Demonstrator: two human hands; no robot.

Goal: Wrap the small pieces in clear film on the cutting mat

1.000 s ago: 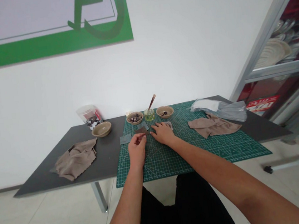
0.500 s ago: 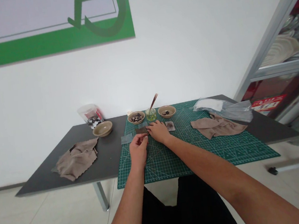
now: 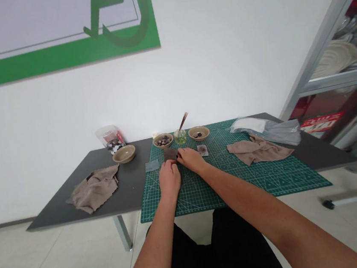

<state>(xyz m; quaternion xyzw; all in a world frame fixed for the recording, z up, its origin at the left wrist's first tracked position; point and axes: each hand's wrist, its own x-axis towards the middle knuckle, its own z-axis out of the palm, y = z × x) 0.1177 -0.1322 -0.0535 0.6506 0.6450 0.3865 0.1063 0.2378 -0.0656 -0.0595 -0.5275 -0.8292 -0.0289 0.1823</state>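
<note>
A small dark brown square (image 3: 170, 153), which looks like a piece of cloth, lies on the green cutting mat (image 3: 191, 192). My left hand (image 3: 169, 177), back up and fingers curled, has its fingertips closed at the square's near edge. From the right side, my right hand (image 3: 191, 158) meets the square's edge with its fingers pinched together. Something small and dark shows at those fingertips, too small to name. To the left lies a blue-grey patch (image 3: 152, 166); to the right, a pale patch with a dark blotch (image 3: 202, 150).
Behind my hands stand a bowl of dark pieces (image 3: 163, 141), a glass jar with thin sticks (image 3: 180, 137) and a bowl with few pieces (image 3: 199, 133). Brown cloths (image 3: 96, 189) (image 3: 258, 150), another bowl (image 3: 124, 154), a tipped plastic jar (image 3: 111, 139) and a plastic bag (image 3: 266, 130) lie around.
My left hand has turned back-up and moved slightly right to the square's near edge. More of the square shows, and the greyish piece behind it is no longer visible. My right fingers have drawn together.
</note>
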